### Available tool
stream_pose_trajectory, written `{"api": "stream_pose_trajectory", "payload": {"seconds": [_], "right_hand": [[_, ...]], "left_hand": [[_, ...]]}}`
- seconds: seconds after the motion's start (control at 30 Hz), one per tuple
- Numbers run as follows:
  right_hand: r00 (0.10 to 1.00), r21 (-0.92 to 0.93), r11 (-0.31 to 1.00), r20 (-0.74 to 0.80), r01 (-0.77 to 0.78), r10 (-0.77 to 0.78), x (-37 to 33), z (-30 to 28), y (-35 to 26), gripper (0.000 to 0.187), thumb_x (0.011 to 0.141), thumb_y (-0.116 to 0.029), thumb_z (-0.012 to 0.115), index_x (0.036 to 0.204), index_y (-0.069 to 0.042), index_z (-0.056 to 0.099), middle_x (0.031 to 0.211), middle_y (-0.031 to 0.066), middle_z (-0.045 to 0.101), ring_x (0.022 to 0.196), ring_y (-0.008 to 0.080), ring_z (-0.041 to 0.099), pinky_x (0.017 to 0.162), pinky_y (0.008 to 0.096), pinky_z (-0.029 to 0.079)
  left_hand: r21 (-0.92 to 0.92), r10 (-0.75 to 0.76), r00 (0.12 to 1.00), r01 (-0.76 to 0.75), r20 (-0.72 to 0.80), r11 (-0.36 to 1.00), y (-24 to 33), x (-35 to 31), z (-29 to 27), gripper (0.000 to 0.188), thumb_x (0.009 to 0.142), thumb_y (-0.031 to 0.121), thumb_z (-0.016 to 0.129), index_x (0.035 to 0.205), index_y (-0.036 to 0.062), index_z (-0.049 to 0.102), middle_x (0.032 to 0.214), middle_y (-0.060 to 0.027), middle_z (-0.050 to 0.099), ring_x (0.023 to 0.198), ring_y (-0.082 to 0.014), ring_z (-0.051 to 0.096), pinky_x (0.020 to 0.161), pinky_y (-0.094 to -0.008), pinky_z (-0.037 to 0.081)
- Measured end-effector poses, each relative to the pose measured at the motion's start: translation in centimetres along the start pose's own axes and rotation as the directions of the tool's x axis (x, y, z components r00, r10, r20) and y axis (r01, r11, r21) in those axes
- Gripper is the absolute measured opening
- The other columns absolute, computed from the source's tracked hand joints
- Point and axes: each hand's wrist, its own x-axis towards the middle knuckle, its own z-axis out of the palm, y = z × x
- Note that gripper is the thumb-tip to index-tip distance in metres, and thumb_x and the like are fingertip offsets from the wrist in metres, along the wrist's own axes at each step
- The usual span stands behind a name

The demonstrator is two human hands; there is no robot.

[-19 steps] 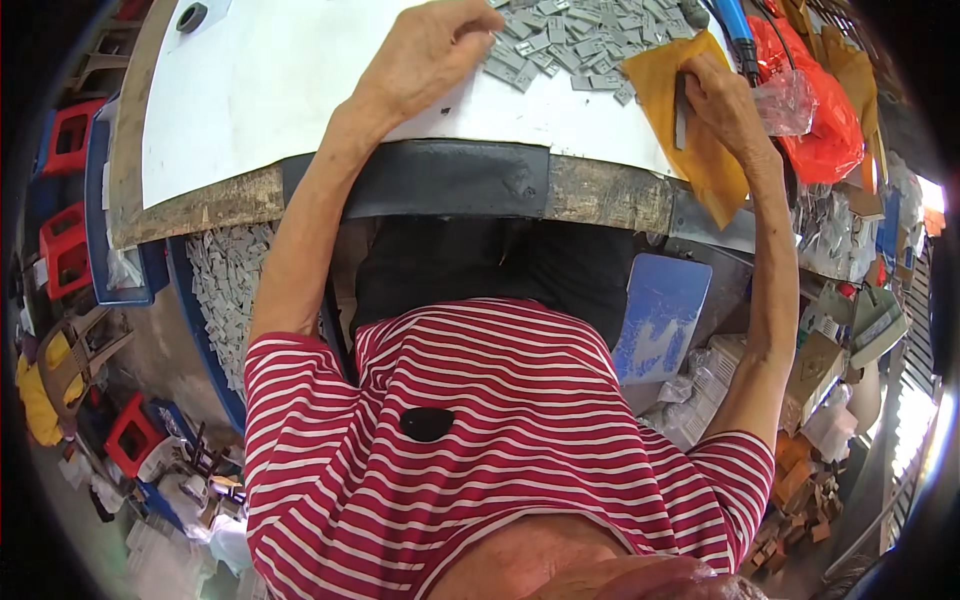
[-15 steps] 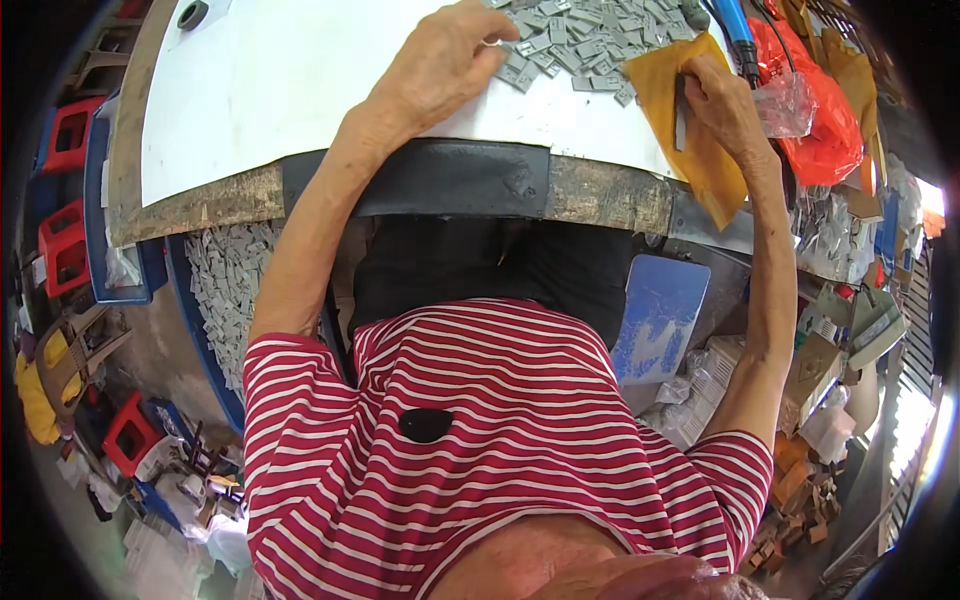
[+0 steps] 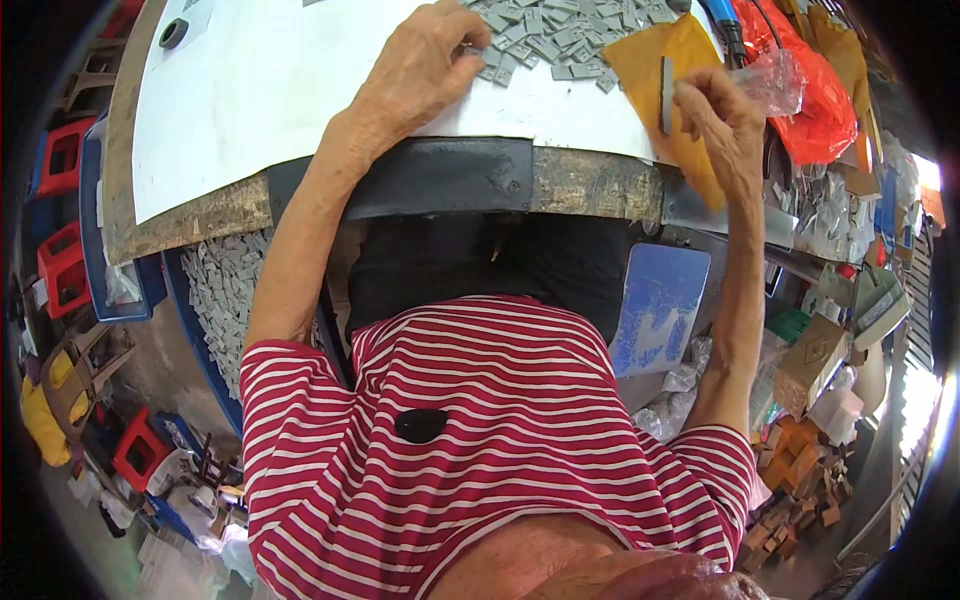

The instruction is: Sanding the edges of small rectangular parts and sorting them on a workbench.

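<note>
My left hand [image 3: 425, 75] bends over the white work surface at the left edge of a pile of small flat grey pieces [image 3: 555, 45]. Its fingers are curled in toward the thumb, and what they hold, if anything, is hidden. On the right, my right hand [image 3: 722, 125] is over a tan-yellow sheet [image 3: 640, 55] that hangs past the table's front edge. A narrow dark grey strip [image 3: 666, 95] lies on this sheet. The curled right fingertips and thumb are right beside the strip; whether they grip it I cannot tell.
A black ring [image 3: 174, 34] sits at the table's far left. Beyond the right hand are a blue-handled tool [image 3: 724, 15] and a red plastic bag [image 3: 820, 110]. Below the table, a blue bin [image 3: 190, 330] contains more grey pieces. Red stools [image 3: 64, 268] stand at left.
My right hand has moved a little right off the strip, so more of it shows. The whole view has shifted slightly; my left hand remains by the pile.
</note>
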Motion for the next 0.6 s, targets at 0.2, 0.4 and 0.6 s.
{"api": "stream_pose_trajectory", "payload": {"seconds": [0.2, 0.4, 0.6], "right_hand": [[0.984, 0.595, 0.785, 0.126, -0.173, 0.122, -2.2, 5.3, -2.3, 0.011, 0.08, -0.01, 0.059, 0.084, 0.0, 0.06, 0.068, 0.0041, 0.057, 0.052, 0.0058, 0.048, 0.046, 0.0176, 0.038], [0.969, 0.849, 0.468, 0.21, -0.246, 0.127, -1.6, 8.1, -2.4, 0.011, 0.079, -0.005, 0.059, 0.087, 0.002, 0.059, 0.072, 0.0091, 0.059, 0.053, 0.006, 0.05, 0.045, 0.0157, 0.038], [0.973, 0.852, 0.473, 0.174, -0.227, 0.153, -1.5, 9.4, -2.5, 0.013, 0.077, -0.004, 0.059, 0.088, 0.002, 0.059, 0.071, 0.0087, 0.059, 0.053, 0.0064, 0.051, 0.046, 0.016, 0.038]], "left_hand": [[-0.009, -0.008, 0.999, 0.008, 0.043, 1.0, 0.0, -0.4, -0.8, 0.014, 0.076, 0.006, 0.059, 0.09, 0.0034, 0.058, 0.075, -0.002, 0.055, 0.07, -0.0122, 0.053, 0.064, -0.0248, 0.044], [-0.501, -0.402, 0.909, 0.398, 0.107, 0.768, 5.2, 0.7, -2.5, 0.02, 0.079, 0.006, 0.052, 0.095, -0.003, 0.057, 0.085, -0.0062, 0.058, 0.078, -0.0141, 0.053, 0.073, -0.0264, 0.043], [-0.723, -0.466, 0.865, 0.442, 0.186, 0.532, 4.2, -0.6, -0.6, 0.016, 0.077, 0.007, 0.054, 0.089, -0.0024, 0.058, 0.078, -0.0041, 0.058, 0.071, -0.0161, 0.054, 0.066, -0.0274, 0.043]]}}
